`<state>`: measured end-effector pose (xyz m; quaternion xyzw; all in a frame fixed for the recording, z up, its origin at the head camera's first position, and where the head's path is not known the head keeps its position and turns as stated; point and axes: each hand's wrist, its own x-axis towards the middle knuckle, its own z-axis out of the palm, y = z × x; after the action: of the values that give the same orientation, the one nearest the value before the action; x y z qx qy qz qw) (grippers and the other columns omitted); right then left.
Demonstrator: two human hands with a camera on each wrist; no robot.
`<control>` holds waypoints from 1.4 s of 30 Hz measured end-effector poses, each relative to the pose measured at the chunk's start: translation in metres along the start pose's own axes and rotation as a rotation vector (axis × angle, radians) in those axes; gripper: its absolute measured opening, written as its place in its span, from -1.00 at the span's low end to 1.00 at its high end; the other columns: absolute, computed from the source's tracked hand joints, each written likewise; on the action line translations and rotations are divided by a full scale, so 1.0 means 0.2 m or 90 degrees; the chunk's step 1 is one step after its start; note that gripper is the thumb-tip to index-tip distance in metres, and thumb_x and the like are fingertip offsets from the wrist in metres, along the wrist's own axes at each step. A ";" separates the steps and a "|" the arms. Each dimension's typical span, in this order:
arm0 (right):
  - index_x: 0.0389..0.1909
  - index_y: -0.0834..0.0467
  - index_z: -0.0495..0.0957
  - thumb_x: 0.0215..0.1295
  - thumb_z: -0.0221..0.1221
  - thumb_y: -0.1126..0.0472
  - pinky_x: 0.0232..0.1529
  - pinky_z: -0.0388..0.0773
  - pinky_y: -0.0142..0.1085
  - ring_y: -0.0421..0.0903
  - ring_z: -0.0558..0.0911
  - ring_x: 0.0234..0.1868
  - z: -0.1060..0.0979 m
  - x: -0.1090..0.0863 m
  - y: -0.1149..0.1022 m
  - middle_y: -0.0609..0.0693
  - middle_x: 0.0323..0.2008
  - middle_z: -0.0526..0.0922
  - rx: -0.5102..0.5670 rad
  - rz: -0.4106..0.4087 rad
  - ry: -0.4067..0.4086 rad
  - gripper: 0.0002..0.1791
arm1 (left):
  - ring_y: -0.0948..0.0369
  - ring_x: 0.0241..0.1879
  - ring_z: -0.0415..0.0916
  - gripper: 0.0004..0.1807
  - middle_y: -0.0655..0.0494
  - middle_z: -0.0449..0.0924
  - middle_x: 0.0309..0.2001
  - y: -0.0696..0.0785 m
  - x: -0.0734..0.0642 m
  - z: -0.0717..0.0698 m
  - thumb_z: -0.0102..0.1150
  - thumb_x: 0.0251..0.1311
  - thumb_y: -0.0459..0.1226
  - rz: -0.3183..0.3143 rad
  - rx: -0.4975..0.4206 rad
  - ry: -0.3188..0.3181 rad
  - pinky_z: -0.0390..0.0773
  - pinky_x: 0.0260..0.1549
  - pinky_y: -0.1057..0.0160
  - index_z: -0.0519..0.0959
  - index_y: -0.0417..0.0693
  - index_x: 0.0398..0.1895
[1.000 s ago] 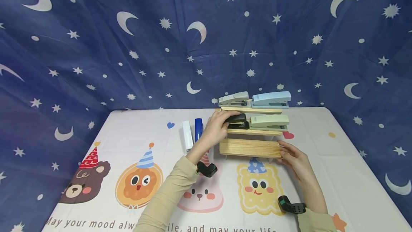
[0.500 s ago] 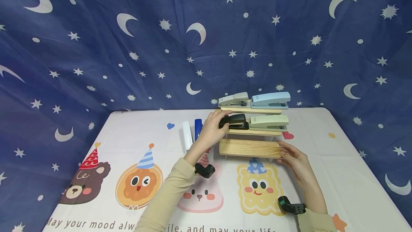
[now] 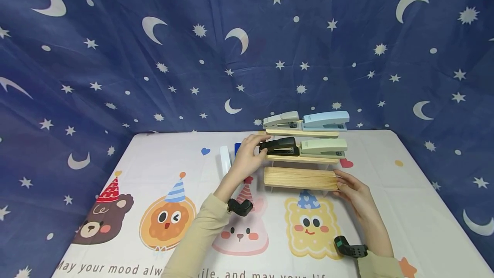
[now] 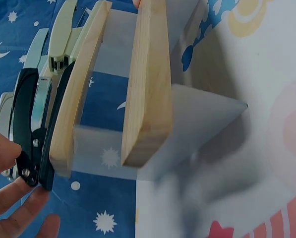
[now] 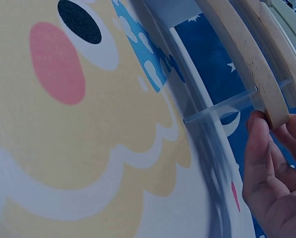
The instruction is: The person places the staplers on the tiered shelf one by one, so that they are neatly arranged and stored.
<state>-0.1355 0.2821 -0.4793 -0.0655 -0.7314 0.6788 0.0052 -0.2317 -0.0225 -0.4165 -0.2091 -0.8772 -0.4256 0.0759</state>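
On the middle tier of a wooden display rack [image 3: 301, 178], a black stapler [image 3: 283, 146] lies beside a pale green stapler [image 3: 323, 147]. My left hand [image 3: 247, 158] is at the black stapler's left, hinged end. In the left wrist view, its fingertips [image 4: 31, 201] touch the stapler's base and another digit lies against its upper arm. My right hand [image 3: 356, 192] pinches the right end of the lowest wooden board [image 5: 274, 106] between thumb and fingers. That board bears nothing. Up on the top tier sit a grey stapler [image 3: 281, 119] and a light blue stapler [image 3: 326, 120].
Left of the rack, a white stapler [image 3: 225, 161] and a blue stapler [image 3: 237, 147] lie on the table, partly behind my left hand. Clear side supports [image 4: 207, 119] carry the boards. A printed white cloth [image 3: 166, 153] covers the table; a starry blue curtain [image 3: 177, 55] hangs behind.
My left hand has slid left along the black stapler to its end, uncovering more of it and covering more of the blue stapler. The right hand stays on the board.
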 end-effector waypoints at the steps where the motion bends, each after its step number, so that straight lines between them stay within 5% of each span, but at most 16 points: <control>1: 0.34 0.47 0.16 0.40 0.02 0.30 -0.22 0.59 -0.52 -0.46 0.58 -0.20 0.00 0.00 0.00 -0.43 -0.20 0.57 -0.004 -0.001 -0.001 -0.43 | 0.08 0.13 0.42 -0.56 0.06 0.54 0.11 -0.01 -0.01 -0.01 0.10 0.23 -0.31 -0.003 -0.004 0.003 0.43 0.09 0.03 0.50 0.07 0.20; 20: 0.32 0.50 0.16 0.39 0.03 0.30 -0.22 0.59 -0.52 -0.44 0.58 -0.20 0.00 0.00 0.01 -0.40 -0.19 0.59 0.005 -0.009 -0.006 -0.42 | 0.02 -0.04 0.52 -0.64 -0.03 0.59 -0.01 -0.15 -0.12 -0.12 0.12 0.20 -0.36 -0.061 -0.037 0.066 0.51 -0.01 0.04 0.57 -0.04 0.09; 27: 0.35 0.43 0.18 0.41 -0.02 0.30 -0.20 0.58 -0.53 -0.46 0.57 -0.21 0.00 0.00 -0.01 -0.48 -0.20 0.54 -0.042 0.009 0.003 -0.45 | 0.04 -0.08 0.53 -0.64 -0.05 0.61 -0.05 -0.18 -0.20 -0.17 0.13 0.17 -0.38 -0.087 -0.043 0.095 0.46 -0.09 0.08 0.58 -0.09 0.07; 42: 0.36 0.40 0.18 0.42 -0.03 0.28 -0.19 0.58 -0.53 -0.47 0.56 -0.19 0.00 0.00 0.00 -0.48 -0.20 0.52 -0.057 0.015 0.006 -0.46 | 0.03 -0.04 0.56 -0.63 -0.07 0.62 -0.02 -0.30 -0.30 -0.20 0.12 0.18 -0.39 -0.204 -0.075 0.182 0.49 -0.02 0.03 0.57 -0.06 0.09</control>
<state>-0.1353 0.2813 -0.4785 -0.0773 -0.7604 0.6449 -0.0026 -0.2056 -0.1053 -0.4530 -0.0086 -0.8531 -0.5081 0.1186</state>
